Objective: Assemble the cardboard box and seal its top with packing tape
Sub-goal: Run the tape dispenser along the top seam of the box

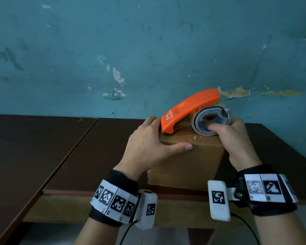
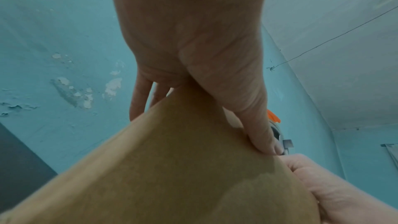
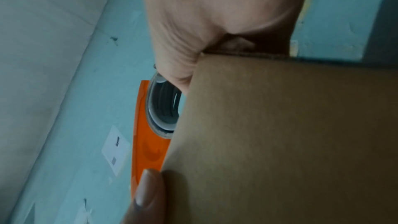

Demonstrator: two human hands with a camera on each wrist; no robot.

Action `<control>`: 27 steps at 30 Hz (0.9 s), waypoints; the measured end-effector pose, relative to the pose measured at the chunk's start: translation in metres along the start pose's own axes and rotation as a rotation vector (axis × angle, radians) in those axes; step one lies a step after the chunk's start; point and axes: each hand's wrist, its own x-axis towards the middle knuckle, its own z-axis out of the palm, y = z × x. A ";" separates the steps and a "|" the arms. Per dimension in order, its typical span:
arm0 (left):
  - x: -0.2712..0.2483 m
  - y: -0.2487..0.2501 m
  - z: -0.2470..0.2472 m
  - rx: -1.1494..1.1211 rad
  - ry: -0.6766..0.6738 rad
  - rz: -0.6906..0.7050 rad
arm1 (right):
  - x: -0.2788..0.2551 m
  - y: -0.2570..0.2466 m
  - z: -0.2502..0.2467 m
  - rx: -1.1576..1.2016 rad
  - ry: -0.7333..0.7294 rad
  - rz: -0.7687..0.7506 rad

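Taping the top of the cardboard box [image 1: 187,167], which stands on the dark table [image 1: 42,147] near its front edge, just below the peeling blue wall [image 1: 148,50].

Right hand [image 1: 235,138] has its fingers curled into and around the roll of the orange tape dispenser [image 1: 189,110], nose down on the box top. Left hand [image 1: 148,147] lies flat over the near-left corner, fingers straight, thumb along the front edge, pinning the box. Best bet, I'd say: keep that left palm pressing hard so the box can't skid, hold the dispenser low and tilted, and draw it straight along the seam. Whether tape has already bitten the cardboard, I can't tell.
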 end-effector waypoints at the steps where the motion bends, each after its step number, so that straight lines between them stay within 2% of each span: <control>1: 0.000 0.000 0.000 0.007 -0.003 0.002 | 0.000 -0.002 -0.002 -0.040 -0.021 0.002; 8: -0.001 0.003 -0.005 0.212 -0.040 0.009 | 0.004 -0.009 -0.004 -0.265 0.025 -0.098; 18: -0.001 0.003 -0.011 0.317 -0.089 0.010 | 0.007 -0.010 0.000 -0.227 0.115 -0.147; 22: -0.001 0.007 -0.015 0.351 -0.148 -0.033 | 0.006 -0.017 0.000 -0.214 0.104 -0.194; 27: -0.001 0.009 -0.018 0.356 -0.168 -0.023 | 0.006 -0.021 -0.004 -0.280 0.073 -0.244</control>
